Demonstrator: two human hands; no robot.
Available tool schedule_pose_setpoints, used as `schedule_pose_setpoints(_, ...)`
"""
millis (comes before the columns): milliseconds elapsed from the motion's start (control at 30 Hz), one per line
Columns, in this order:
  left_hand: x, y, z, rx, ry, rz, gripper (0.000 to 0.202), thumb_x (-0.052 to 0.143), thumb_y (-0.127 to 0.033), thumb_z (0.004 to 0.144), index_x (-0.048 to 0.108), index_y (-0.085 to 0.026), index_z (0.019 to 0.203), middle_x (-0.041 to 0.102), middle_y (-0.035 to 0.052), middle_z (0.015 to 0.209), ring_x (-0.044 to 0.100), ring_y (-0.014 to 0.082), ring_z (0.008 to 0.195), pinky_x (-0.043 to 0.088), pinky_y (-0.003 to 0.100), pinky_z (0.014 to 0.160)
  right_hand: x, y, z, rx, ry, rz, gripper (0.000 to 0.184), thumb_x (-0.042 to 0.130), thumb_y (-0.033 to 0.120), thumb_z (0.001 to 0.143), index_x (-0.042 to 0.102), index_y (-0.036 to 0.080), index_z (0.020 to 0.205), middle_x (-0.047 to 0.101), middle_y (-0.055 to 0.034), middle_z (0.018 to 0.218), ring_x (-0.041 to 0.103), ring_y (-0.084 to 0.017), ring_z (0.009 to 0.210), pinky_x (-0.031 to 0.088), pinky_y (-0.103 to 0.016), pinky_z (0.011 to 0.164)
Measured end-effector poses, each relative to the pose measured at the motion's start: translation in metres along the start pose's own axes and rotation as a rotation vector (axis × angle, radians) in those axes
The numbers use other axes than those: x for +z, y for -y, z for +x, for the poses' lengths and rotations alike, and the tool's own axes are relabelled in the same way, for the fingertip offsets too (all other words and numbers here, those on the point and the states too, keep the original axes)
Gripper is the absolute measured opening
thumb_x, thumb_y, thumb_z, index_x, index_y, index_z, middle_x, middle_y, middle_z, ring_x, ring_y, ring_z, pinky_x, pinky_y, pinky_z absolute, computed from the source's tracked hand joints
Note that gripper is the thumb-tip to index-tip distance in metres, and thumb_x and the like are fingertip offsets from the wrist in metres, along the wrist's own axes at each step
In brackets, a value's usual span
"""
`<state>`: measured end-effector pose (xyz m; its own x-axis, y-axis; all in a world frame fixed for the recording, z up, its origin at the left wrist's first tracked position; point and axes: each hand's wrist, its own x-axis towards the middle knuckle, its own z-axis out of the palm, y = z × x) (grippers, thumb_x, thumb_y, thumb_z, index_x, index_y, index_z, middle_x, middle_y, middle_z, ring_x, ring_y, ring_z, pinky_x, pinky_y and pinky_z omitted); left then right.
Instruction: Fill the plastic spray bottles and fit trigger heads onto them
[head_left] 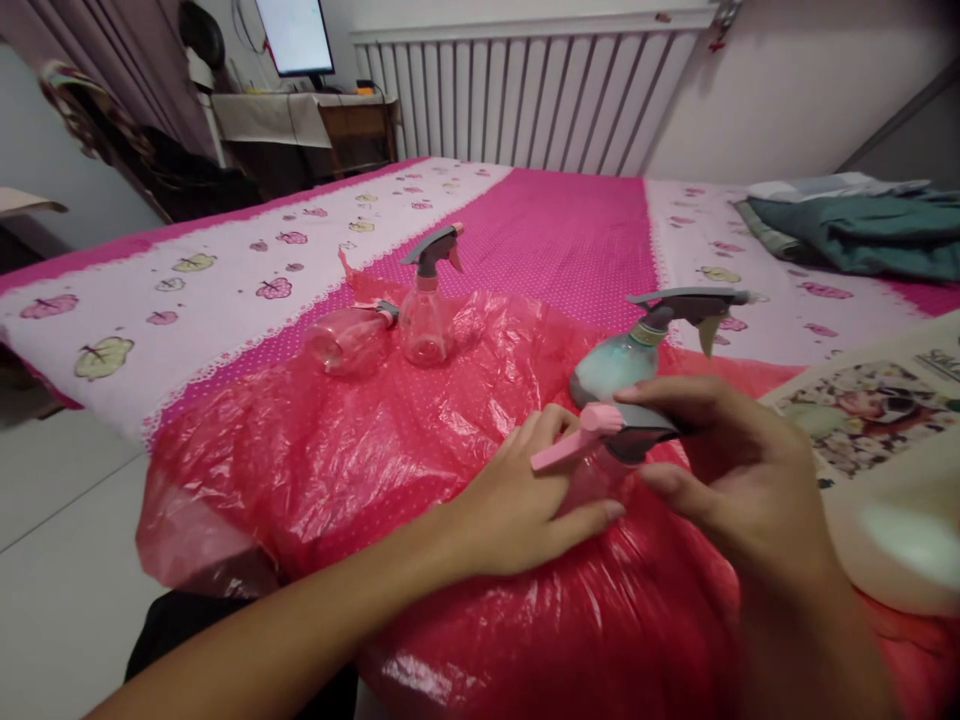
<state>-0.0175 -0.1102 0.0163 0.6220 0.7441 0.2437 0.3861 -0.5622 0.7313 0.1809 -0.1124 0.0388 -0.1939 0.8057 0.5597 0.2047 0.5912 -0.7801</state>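
A spray bottle (597, 482) with a clear pinkish body, a grey head and a pink nozzle and trigger is between my hands. My left hand (525, 500) is wrapped round its body. The fingers of my right hand (750, 460) are closed on the grey spray head. Just beyond stands a greenish spray bottle (619, 365), slightly tilted, with a grey head. Farther left, an upright clear pink spray bottle (426, 325) stands beside another pink bottle (349, 338) lying on its side. All rest on or above a crumpled red plastic sheet (360, 450).
The red plastic lies over a pink and white patterned bedspread (577, 230). To the right are a printed paper or bag (795, 405) and folded dark green clothes (870, 235). A white radiator (525, 100), a desk (352, 120) and a monitor (295, 35) stand behind.
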Motion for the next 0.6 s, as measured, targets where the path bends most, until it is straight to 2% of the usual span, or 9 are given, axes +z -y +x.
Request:
schedule_pose_setpoints(100, -0.0036, 0.001, -0.0013, -0.002, -0.018, -0.099, 0.053, 0.059, -0.056, 0.099, 0.052, -0.026, 0.141, 0.055, 0.0107, 0.135, 0.055, 0.0309, 0.124, 0.048, 0.053, 0.111, -0.0005, -0.002, -0.0013, 0.023, -0.062, 0.005, 0.024, 0.082, 0.041, 0.092, 0.076, 0.031, 0.113, 0.077, 0.0017, 0.102, 0.074, -0.015, 0.086, 0.061, -0.021, 0.077)
schedule_pose_setpoints(200, -0.005, 0.003, -0.003, 0.025, -0.048, -0.209, 0.054, 0.047, -0.069, 0.101, 0.061, -0.025, 0.13, 0.058, 0.0096, 0.129, 0.058, 0.029, 0.122, 0.048, 0.05, 0.111, 0.0004, -0.0027, -0.0001, 0.022, -0.113, -0.027, 0.019, 0.079, 0.043, 0.094, 0.077, 0.031, 0.108, 0.077, 0.001, 0.098, 0.074, -0.016, 0.083, 0.06, -0.023, 0.073)
schedule_pose_setpoints(267, -0.0051, 0.0043, -0.0038, 0.044, -0.072, -0.251, 0.062, 0.036, -0.074, 0.102, 0.064, -0.024, 0.125, 0.061, 0.0107, 0.125, 0.059, 0.0287, 0.12, 0.047, 0.049, 0.111, 0.0004, -0.0026, 0.0005, 0.031, -0.12, -0.028, 0.022, 0.077, 0.049, 0.096, 0.078, 0.03, 0.106, 0.077, 0.0002, 0.096, 0.074, -0.017, 0.081, 0.06, -0.025, 0.071)
schedule_pose_setpoints(400, -0.0053, 0.0057, -0.0027, 0.012, -0.087, -0.33, 0.073, 0.022, -0.074, 0.103, 0.068, -0.023, 0.126, 0.067, 0.0125, 0.125, 0.062, 0.0285, 0.122, 0.047, 0.046, 0.113, -0.0013, -0.0035, -0.0007, 0.073, -0.099, 0.011, 0.035, 0.067, 0.061, 0.099, 0.078, 0.029, 0.106, 0.076, -0.0024, 0.096, 0.074, -0.019, 0.083, 0.06, -0.027, 0.07)
schedule_pose_setpoints(500, -0.0059, 0.0065, -0.0012, -0.009, -0.086, -0.383, 0.074, 0.02, -0.074, 0.103, 0.07, -0.024, 0.128, 0.069, 0.0122, 0.129, 0.064, 0.0289, 0.123, 0.048, 0.046, 0.112, -0.0022, -0.0054, -0.0023, 0.108, -0.086, 0.109, 0.037, 0.062, 0.061, 0.102, 0.079, 0.029, 0.108, 0.076, -0.0037, 0.099, 0.073, -0.02, 0.085, 0.059, -0.027, 0.067)
schedule_pose_setpoints(600, -0.0066, 0.0079, -0.0011, -0.011, -0.096, -0.364, 0.072, 0.021, -0.073, 0.104, 0.071, -0.027, 0.128, 0.071, 0.0105, 0.132, 0.065, 0.0294, 0.123, 0.047, 0.047, 0.111, -0.0017, -0.0069, -0.0025, 0.12, -0.073, 0.163, 0.037, 0.059, 0.059, 0.104, 0.079, 0.029, 0.109, 0.075, -0.0036, 0.101, 0.073, -0.02, 0.088, 0.059, -0.027, 0.071)
